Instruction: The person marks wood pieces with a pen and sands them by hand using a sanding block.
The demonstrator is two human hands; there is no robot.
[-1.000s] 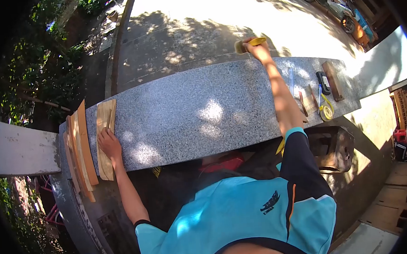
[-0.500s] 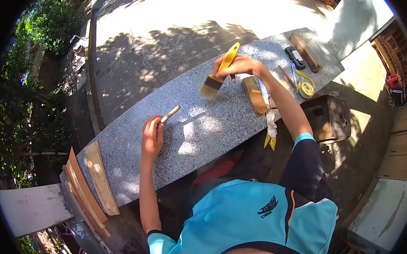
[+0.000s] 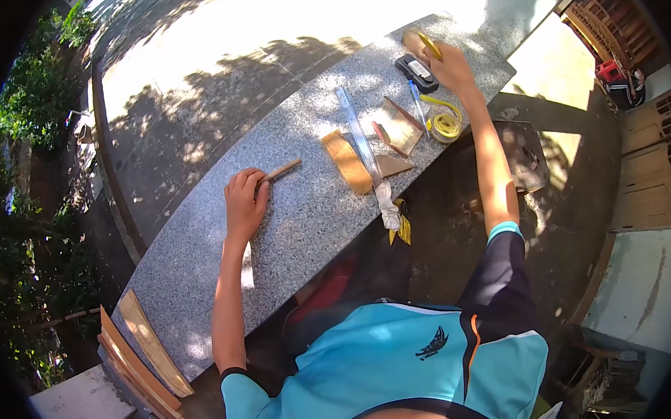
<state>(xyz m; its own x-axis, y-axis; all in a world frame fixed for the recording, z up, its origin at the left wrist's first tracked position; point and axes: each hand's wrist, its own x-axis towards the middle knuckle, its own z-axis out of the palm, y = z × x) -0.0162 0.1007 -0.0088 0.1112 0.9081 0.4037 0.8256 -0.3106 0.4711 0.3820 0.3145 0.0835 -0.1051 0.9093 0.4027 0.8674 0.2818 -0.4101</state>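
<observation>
My left hand (image 3: 247, 203) rests low over the speckled stone table (image 3: 305, 211), its fingers closed on a short thin wooden stick (image 3: 284, 169) that points right. At the table's far right end, my right hand (image 3: 450, 69) grips a paintbrush (image 3: 430, 47) by its yellow handle; its bristles are hard to make out there. A brown wooden block (image 3: 413, 40) lies by the brush. Just below that hand is a black device with a pale face (image 3: 417, 73). A blue pen (image 3: 418, 101) and a yellow tape measure (image 3: 446, 127) lie nearer me.
Mid-table are a light wooden block (image 3: 346, 162), a metal ruler (image 3: 358, 131) and sandpaper pieces (image 3: 401, 131). A white-wrapped bundle (image 3: 387, 206) overhangs the front edge. Curved wooden strips (image 3: 156, 343) lie at the left end. A dark stool (image 3: 523, 156) stands beyond the table's front edge.
My right hand has carried the paintbrush from mid-table to the far right end. The view has swung right. My left hand keeps the wooden stick, now lower and flatter over the table.
</observation>
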